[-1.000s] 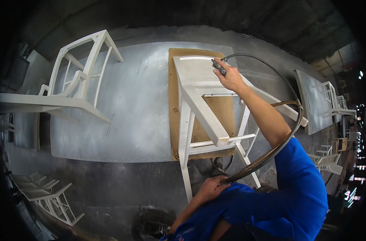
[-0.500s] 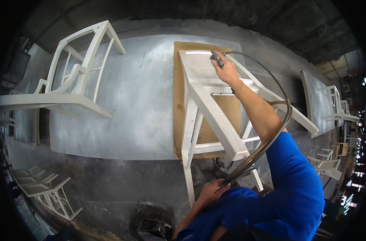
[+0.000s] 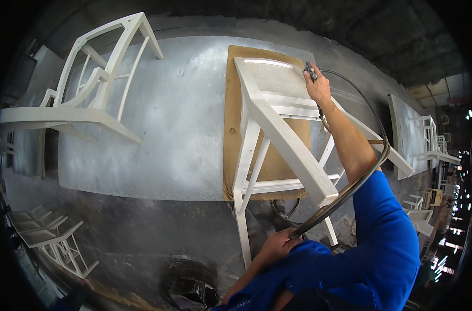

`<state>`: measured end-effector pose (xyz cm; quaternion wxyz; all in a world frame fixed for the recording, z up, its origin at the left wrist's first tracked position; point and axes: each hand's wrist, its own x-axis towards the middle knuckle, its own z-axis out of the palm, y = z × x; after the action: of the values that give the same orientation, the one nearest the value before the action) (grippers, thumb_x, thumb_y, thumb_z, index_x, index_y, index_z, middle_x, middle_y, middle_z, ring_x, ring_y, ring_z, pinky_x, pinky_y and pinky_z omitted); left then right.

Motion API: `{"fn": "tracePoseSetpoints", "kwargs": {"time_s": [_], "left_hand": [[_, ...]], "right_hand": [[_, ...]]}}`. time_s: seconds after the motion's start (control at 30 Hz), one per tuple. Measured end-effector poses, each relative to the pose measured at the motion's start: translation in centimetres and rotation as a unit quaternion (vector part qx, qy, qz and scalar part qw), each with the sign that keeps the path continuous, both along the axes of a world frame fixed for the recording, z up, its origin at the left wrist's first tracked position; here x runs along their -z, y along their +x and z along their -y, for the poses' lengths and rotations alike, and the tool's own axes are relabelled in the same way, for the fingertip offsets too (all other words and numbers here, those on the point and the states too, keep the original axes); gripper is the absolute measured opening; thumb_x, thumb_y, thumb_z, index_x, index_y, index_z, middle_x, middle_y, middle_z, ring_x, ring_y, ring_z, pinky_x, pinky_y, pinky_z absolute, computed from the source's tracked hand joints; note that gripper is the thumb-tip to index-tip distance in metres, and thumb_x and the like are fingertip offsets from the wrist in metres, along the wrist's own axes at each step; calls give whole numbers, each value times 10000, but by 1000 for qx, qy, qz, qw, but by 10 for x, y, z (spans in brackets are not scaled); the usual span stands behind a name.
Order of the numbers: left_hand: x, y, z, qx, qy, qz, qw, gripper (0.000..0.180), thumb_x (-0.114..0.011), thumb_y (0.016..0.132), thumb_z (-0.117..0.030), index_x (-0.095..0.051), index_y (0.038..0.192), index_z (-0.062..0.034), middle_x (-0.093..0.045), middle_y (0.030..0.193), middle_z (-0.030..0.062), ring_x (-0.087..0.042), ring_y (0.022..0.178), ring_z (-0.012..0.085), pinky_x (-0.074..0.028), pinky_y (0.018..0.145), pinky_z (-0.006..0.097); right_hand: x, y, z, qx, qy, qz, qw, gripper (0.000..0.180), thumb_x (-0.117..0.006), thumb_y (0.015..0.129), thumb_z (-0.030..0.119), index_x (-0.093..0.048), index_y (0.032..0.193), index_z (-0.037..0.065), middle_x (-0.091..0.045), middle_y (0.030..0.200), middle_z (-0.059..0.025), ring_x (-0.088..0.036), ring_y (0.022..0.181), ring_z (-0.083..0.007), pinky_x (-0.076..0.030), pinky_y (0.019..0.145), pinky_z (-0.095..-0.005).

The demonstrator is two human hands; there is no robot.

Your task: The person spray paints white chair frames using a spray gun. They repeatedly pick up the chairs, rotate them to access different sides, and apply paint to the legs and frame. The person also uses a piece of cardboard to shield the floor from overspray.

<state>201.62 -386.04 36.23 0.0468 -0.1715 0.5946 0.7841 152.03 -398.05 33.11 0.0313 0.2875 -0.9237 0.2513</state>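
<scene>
In the head view, you work at a white chair (image 3: 285, 142) set over a sheet of brown cardboard (image 3: 233, 124), its pale textured panel at the far end and two long frame members jutting back toward you. Your right hand (image 3: 320, 89), arm outstretched in a blue sleeve (image 3: 383, 217), is curled around a small dark-and-metal hose-fed tool (image 3: 312, 73) at the panel's far right corner; whether tool or fingers touch the chair, you cannot tell from this angle. Your left hand (image 3: 278, 244), low and near your body, is closed around a thick dark hose (image 3: 344, 198), its fingers partly hidden. The hose climbs to the right, passing over your right upper arm, and a thinner line loops from the bend to the tool.

The cardboard lies at the right end of a broad grey board (image 3: 179, 129). At the board's left stands a second white chair frame (image 3: 118, 58), well apart from yours. More pale chairs (image 3: 65, 251) cluster at lower left, above the dark floor (image 3: 137, 228), near a round black object (image 3: 186, 272).
</scene>
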Motion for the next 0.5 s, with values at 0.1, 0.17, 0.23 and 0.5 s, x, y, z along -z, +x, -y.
{"fn": "tracePoseSetpoints", "kwargs": {"time_s": [0.1,0.17,0.23,0.5], "left_hand": [[3,0,-4,-19,2,-20,1000,276,-721,980,-269,-696,1128,-37,-754,1000,170,-744,924,350,-576,791,395],[5,1,-7,-26,-1,-25,999,295,-724,972,-272,-687,1136,-30,-742,989,189,-734,899,388,-576,757,422],[7,1,-10,-22,-8,-23,999,323,-726,969,-280,-685,1150,-15,-741,989,200,-734,887,392,-578,755,430],[15,1,-17,-23,-45,-45,998,415,-750,948,-313,-671,1177,24,-735,985,231,-738,861,392,-583,741,433]], "right_hand": [[-3,9,6,-15,-4,35,999,547,-620,1016,440,-531,1514,233,-716,859,-160,-731,733,-240,-588,644,-401],[-12,22,16,-5,-7,81,997,548,-619,1020,443,-522,1524,248,-691,822,-113,-703,675,-169,-576,536,-356],[-27,39,24,-25,-23,134,990,540,-614,1026,435,-518,1526,255,-688,822,-90,-705,687,-164,-570,504,-335],[-66,95,46,-74,-57,233,968,547,-627,1027,423,-512,1532,248,-675,761,-86,-683,670,-160,-538,553,-347]]}}
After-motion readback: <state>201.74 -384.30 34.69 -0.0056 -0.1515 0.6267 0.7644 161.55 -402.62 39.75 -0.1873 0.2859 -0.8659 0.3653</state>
